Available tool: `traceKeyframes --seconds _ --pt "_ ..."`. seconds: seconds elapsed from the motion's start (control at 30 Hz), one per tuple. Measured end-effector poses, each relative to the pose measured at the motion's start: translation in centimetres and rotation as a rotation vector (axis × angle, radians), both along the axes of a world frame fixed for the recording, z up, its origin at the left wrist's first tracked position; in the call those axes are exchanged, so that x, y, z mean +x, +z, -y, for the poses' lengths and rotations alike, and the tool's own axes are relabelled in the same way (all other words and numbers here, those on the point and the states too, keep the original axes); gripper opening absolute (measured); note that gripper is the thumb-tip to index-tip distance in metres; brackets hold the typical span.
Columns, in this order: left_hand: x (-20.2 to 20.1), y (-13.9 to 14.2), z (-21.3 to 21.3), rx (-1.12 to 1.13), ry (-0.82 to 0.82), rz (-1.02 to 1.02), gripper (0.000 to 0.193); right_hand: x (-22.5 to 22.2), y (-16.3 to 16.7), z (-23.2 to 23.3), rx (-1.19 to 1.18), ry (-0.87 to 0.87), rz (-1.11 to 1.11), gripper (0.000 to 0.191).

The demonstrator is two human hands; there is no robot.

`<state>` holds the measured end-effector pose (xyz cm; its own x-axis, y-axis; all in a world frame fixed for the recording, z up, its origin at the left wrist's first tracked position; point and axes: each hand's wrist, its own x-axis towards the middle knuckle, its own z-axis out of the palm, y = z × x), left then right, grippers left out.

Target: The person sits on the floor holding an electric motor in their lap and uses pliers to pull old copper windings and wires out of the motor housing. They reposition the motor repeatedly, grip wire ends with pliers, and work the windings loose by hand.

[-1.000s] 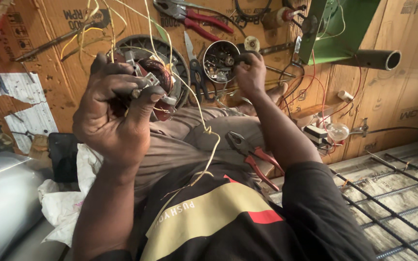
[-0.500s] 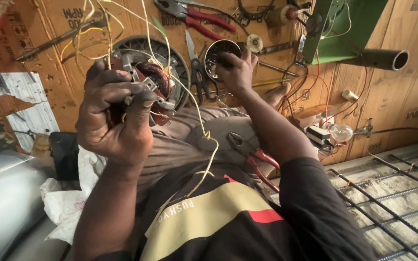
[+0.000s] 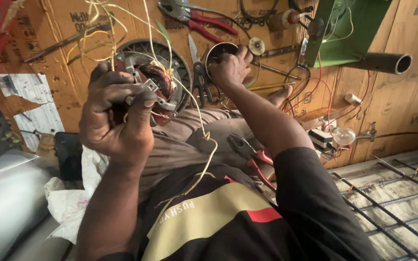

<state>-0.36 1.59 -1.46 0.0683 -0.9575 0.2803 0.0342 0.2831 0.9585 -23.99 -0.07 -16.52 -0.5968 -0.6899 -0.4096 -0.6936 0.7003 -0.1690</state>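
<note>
Two hands busy: your left hand (image 3: 117,121) grips the wound motor coil (image 3: 146,87), yellow wires (image 3: 204,140) loose and unconnected; your right hand (image 3: 231,67) reaches into the round tin (image 3: 218,50), grip unclear.

Lighting: warm, even, moderately bright; soft shadows. Focus: sharp centrally; wide-angle stretch at 4 and 8 o'clock edges.

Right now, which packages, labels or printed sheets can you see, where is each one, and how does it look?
Cardboard sheets: flattened brown boxes under the tools, with dark printed marks.
Paper sheets: left of the left hand, white, torn, with grey print.
Shirt print: on the black shirt, pale letters on a tan band.
No screens.
</note>
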Motion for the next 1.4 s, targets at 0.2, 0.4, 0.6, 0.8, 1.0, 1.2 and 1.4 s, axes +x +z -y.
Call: traceKeyframes --seconds 0.2,0.4,0.6,0.8,1.0,1.2,1.4 --pt "-0.5 0.0 0.1 0.002 0.026 -0.015 0.024 0.4 1.3 0.2 -0.016 0.065 -0.024 0.038" --pt "-0.6 0.6 0.4 0.015 0.011 -0.038 0.023 0.8 1.9 0.5 -0.002 0.069 -0.03 0.043" --pt "-0.3 0.8 0.3 0.006 0.01 0.009 0.018 -2.6 1.6 -0.6 -0.19 0.093 0.246 0.025" --pt "-0.1 0.7 0.4 0.071 -0.05 -0.179 0.017 -8.2 3.9 -2.4 -0.268 -0.001 0.673 0.014" --pt "0.2 1.0 0.4 0.07 -0.092 -0.215 0.01 -8.9 11.8 -2.6 -0.336 -0.069 0.944 0.023" --pt "0.2 0.6 0.5 0.149 -0.091 -0.348 0.015 -5.8 20.5 -1.3 -0.455 -0.012 1.229 0.03" --pt "-0.3 0.5 1.1 0.205 -0.047 -0.411 0.018 1.2 27.1 0.5 -0.321 0.291 1.105 0.026"
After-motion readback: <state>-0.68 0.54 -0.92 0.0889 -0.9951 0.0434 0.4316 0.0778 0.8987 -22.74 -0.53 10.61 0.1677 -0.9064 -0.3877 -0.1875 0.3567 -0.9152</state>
